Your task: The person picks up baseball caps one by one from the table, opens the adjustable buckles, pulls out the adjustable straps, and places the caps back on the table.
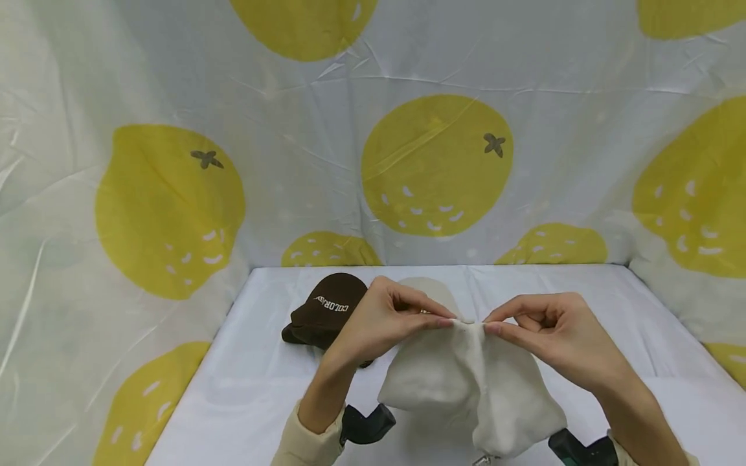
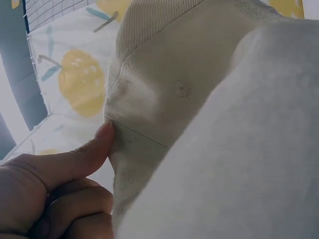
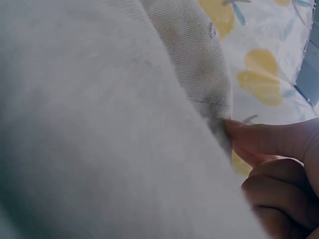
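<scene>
A soft cream cap (image 1: 431, 375) hangs from both hands over the table. Stitched seams and an eyelet show on its fabric (image 2: 154, 84) in the left wrist view. My left hand (image 1: 387, 320) pinches its upper edge between thumb and forefinger, left of the middle. Close by on the right, my right hand (image 1: 553, 333) pinches the same edge. A small metal buckle (image 1: 484, 460) shows at the cap's lower end. The brim cannot be made out. In both wrist views, pale cloth covers much of the picture.
On the white table (image 1: 583, 285), a dark brown cap (image 1: 326, 310) with white lettering sits behind my left hand. Another pale, rounded thing, apparently a cap (image 1: 434, 289), stands partly hidden behind the held one. A lemon-print curtain (image 1: 553, 162) surrounds the table.
</scene>
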### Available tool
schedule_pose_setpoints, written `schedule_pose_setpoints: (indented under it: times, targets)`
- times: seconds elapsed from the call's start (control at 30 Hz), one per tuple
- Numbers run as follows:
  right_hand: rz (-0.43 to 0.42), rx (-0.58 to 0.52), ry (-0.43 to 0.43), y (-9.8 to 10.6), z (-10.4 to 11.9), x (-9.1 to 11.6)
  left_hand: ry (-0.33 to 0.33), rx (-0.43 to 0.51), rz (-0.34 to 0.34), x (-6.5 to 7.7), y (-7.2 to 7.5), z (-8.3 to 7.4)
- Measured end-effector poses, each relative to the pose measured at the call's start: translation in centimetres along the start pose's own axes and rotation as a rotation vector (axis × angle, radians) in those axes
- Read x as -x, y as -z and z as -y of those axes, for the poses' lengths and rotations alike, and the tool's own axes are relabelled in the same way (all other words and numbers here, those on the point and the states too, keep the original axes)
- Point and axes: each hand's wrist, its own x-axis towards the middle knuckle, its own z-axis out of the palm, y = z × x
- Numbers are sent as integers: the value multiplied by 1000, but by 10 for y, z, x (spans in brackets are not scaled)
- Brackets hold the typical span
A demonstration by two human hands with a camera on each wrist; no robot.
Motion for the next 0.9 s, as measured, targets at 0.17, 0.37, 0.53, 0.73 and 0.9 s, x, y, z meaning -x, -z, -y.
schedule_pose_setpoints:
  times: [0.17, 0.37, 0.53, 0.73, 0.9]
  targets:
    - [-65, 79, -59, 23, -8, -1, 50, -49, 17, -30, -14, -4]
    - [-106, 161, -126, 54, -25, -7, 94, -123, 51, -70, -31, -3]
    - [-130, 255, -138, 75, -37, -14, 107, -192, 65, -106, -44, 3]
    - [-188, 407, -110, 91, -55, -31, 43, -278, 89, -150, -54, 19]
    - [-243, 495, 6, 93, -82, -49, 40, -331, 70, -178, -61, 35]
